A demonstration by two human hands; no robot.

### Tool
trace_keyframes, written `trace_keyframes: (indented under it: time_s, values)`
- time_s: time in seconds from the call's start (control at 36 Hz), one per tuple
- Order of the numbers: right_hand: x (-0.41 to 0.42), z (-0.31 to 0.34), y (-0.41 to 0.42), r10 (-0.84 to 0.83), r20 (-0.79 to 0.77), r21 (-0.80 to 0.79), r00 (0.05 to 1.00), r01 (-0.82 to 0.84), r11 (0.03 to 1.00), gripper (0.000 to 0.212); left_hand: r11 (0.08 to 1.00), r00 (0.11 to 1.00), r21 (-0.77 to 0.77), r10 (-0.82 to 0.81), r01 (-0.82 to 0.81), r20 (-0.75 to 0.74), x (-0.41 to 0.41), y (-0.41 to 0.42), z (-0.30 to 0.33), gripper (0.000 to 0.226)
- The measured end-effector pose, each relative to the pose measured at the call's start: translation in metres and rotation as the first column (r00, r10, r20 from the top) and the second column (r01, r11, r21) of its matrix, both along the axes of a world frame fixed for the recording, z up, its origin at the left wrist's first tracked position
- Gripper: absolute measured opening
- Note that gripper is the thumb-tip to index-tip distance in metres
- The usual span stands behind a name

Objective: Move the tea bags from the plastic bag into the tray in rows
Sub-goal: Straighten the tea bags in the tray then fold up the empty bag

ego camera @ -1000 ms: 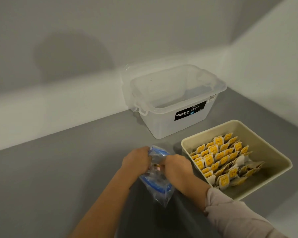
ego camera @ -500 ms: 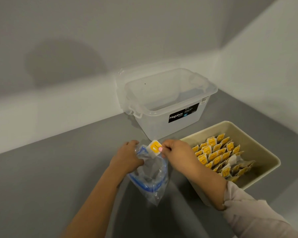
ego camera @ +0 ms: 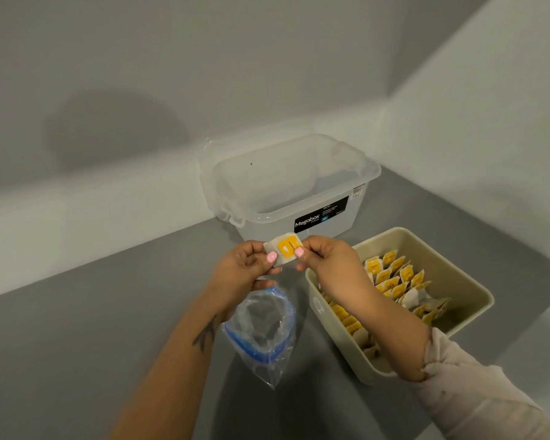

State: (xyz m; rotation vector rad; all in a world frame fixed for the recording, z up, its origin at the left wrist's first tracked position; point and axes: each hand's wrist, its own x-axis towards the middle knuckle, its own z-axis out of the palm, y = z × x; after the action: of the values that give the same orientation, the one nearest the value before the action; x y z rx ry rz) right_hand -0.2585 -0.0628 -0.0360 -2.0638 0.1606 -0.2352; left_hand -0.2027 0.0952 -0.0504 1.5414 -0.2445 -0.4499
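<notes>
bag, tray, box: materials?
Bag: thin clear plastic film, glossy and crinkled, blue zip rim. Tray: looks like rigid beige plastic, matte, rounded moulded rim. Box: translucent hard plastic, frosted; you can see through its walls.

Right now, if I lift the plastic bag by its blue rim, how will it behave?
The plastic bag looks thin and crumpled, so it would probably sag, not keep its shape. It seems nearly empty, so likely very light. Its standing open mouth may collapse when touched.

Yellow-labelled tea bag [ego camera: 285, 251] above plastic bag [ego camera: 262, 328]
</notes>
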Motion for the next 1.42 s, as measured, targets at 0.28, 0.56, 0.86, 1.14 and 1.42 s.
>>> trace_keyframes:
  time_s: [0.28,0.56,0.86,1.14,1.42]
  values:
    - [-0.018,0.008,-0.053,-0.046,0.013,0.206,0.999,0.043,0.978,0.007,0.998,0.992,0.063,-0.004,-0.004,0.129,-0.014,-0.052,0.007,0.004]
    - [-0.037,0.03,-0.126,-0.024,0.034,0.058,0.999,0.022,0.998,0.005,0.977,0.972,0.214,-0.043,-0.008,0.231,-0.04,-0.111,0.003,0.013]
    - [-0.06,0.026,-0.177,0.13,-0.114,-0.319,0.985,-0.16,0.934,0.011,0.958,0.958,0.278,-0.01,-0.073,0.286,-0.061,-0.154,-0.013,0.015]
    - [-0.062,0.011,-0.2,0.109,-0.081,-0.164,0.991,-0.121,0.979,0.012,0.932,0.941,0.355,-0.046,-0.08,0.335,-0.071,-0.175,-0.016,0.019]
    - [-0.07,0.013,-0.193,0.278,-0.169,-0.335,0.946,-0.32,0.886,0.012,0.87,0.94,0.485,-0.234,0.089,0.248,-0.064,-0.149,-0.014,0.036]
